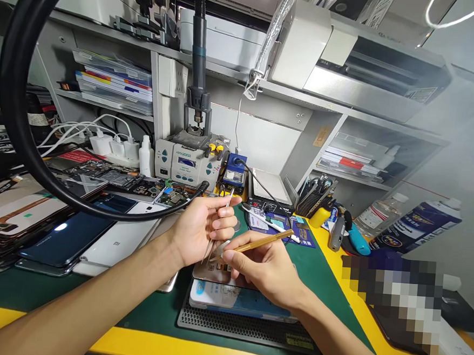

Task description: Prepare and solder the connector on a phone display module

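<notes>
My left hand is closed around thin metal tweezers, their tips pointing down. In a pen-like grip, my right hand holds a slim gold-coloured handle; its working tip is too small to make out. Both tools meet over the upper left part of an opened phone, which my right hand partly covers. The phone lies on a blue and white flat box, and below that is a black perforated pad.
Phones and stacked screens lie at the left. Behind stand a hot air station and a soldering station. The black hose arches over the left side. A spray can and a clear bottle are at right.
</notes>
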{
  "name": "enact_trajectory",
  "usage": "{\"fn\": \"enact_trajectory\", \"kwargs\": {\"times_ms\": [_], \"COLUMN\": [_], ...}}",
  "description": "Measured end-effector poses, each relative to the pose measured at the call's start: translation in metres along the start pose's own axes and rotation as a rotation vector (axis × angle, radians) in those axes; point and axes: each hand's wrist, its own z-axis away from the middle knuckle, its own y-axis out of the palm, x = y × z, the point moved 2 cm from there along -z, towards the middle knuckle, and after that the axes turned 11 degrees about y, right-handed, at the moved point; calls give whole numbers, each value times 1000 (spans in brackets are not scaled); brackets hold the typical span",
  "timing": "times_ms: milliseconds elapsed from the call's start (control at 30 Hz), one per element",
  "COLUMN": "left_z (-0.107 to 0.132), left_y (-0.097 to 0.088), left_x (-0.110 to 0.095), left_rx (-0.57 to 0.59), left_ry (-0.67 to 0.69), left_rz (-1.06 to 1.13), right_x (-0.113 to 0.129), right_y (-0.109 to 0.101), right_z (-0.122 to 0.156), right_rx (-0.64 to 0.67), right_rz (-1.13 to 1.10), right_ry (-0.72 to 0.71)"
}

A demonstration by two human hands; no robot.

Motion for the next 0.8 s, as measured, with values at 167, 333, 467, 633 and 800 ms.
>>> {"fn": "enact_trajectory", "kwargs": {"times_ms": [167,333,467,633,800], "left_z": [0,0,1,0,0], "left_y": [0,0,1,1,1], "left_x": [0,0,1,1,1], "left_rx": [8,7,8,5,7], "left_ry": [-1,-5,-11,-12,-8], "left_rz": [-1,-9,-13,-16,-19], "right_x": [0,3,1,-3,-1], "right_y": [0,-1,0,0,-1], "right_z": [1,1,0,0,0], "right_rx": [20,-17,-19,24,5], "right_rz": [-13,-1,-4,-17,-6], "right_ry": [17,-12,2,29,13]}}
